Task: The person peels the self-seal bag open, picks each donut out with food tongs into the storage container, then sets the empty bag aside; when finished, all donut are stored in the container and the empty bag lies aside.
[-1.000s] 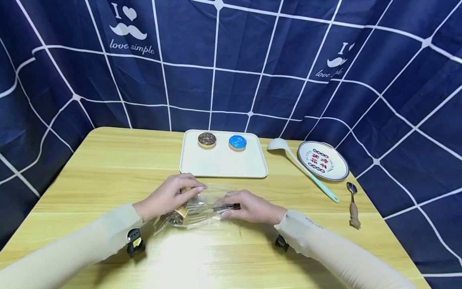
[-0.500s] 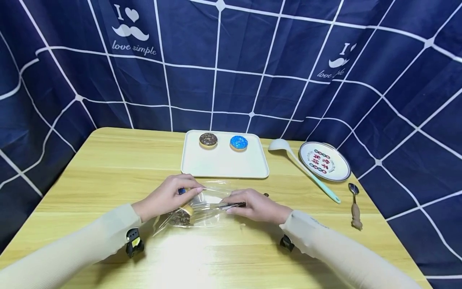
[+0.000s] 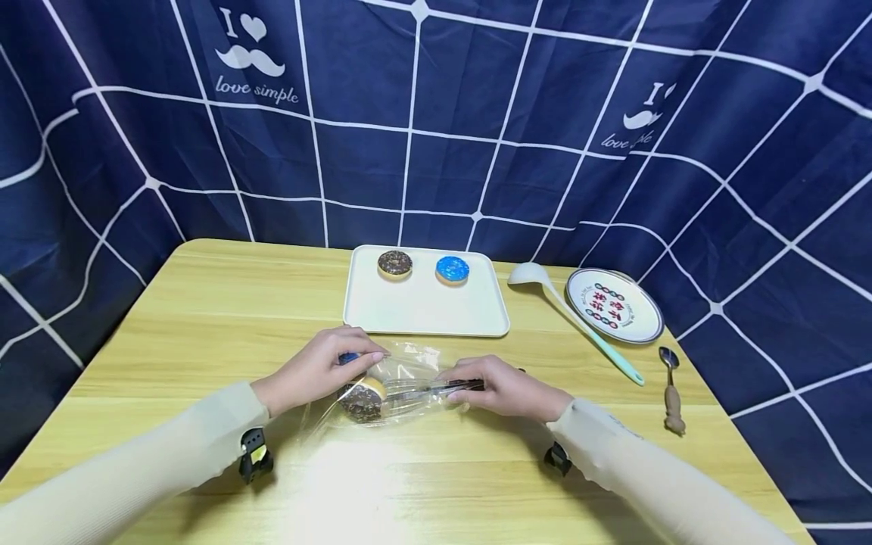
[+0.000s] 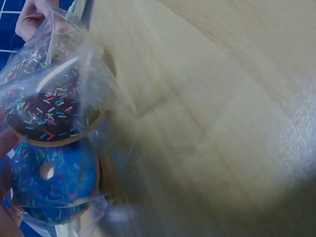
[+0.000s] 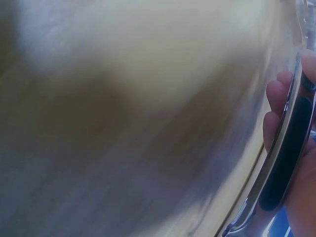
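My left hand [image 3: 316, 369] pinches the edge of a clear plastic bag [image 3: 415, 359]. A chocolate doughnut [image 3: 362, 405] with sprinkles lies inside it; in the left wrist view it overlaps a blue doughnut [image 4: 81, 170], also in the bag. From the bag's right side my right hand [image 3: 506, 387] grips metal tongs [image 3: 466, 386] with dark handle grips. Their metal arms reach into the plastic toward the chocolate doughnut. In the right wrist view the fingers curl round the tongs' handle [image 5: 291, 153]. The tongs' tips are hard to see through the shiny plastic.
Behind the hands a white tray [image 3: 425, 314] bears a chocolate doughnut [image 3: 395, 265] and a blue doughnut [image 3: 453, 270]. To its right lie a ladle [image 3: 572, 318], a printed plate [image 3: 636, 314] and a spoon [image 3: 672, 397]. A dark blue curtain [image 3: 354, 166] encloses the table's [image 3: 204, 318] back and sides.
My right hand has moved to the right with the tongs. Inside the bag the chocolate doughnut has shifted right and shows more. My left hand has stayed nearly in place.
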The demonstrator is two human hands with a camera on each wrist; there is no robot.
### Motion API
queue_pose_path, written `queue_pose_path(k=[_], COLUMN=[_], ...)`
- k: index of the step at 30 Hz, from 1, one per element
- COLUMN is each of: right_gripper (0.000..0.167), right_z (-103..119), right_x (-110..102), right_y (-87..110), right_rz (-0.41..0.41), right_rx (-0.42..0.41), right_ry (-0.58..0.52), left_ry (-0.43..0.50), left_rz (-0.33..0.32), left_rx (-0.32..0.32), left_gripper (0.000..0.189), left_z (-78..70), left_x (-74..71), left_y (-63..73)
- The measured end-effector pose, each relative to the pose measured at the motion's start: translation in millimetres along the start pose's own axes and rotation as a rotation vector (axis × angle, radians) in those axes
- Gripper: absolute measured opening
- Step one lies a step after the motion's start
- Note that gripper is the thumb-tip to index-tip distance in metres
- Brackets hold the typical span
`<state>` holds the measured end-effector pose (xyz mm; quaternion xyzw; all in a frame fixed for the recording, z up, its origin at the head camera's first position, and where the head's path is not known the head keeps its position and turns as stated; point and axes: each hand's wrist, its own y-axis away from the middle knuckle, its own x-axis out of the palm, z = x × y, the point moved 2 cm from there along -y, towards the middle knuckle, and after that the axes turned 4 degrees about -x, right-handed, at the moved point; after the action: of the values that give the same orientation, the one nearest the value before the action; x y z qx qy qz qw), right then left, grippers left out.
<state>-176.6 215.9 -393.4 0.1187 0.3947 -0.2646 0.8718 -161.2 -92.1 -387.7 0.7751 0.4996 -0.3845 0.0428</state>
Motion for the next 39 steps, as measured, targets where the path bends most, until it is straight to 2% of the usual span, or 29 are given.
queue_pose_path(k=[9,23,29,39], right_gripper=[0.049,0.039,0.034,0.035], right_z=[4,5,5,3], right_x=[-1,2,0,-18], right_y=[0.7,-2.4,-1.1,17.1], right_rz=[-0.020,-0.010,-0.013,-0.054], right_rx=[-0.013,-0.028,-0.003,0.019], right_ry=[0.006,-0.020,-0.022,0.035], left_ry=[-0.021,-0.013,-0.002,0.064], left_rz=[0.001,-0.010,-0.012,0.012], left_rx=[-0.004,-0.005,-0.004,-0.001], left_gripper=[0.019,0.019,0.019,0.019], left_z=[-0.6,0.5,3.9,5.1], left_x=[3.3,1.8,1.4,0.2], left_y=[-2.6,-1.4,-0.2,-0.6])
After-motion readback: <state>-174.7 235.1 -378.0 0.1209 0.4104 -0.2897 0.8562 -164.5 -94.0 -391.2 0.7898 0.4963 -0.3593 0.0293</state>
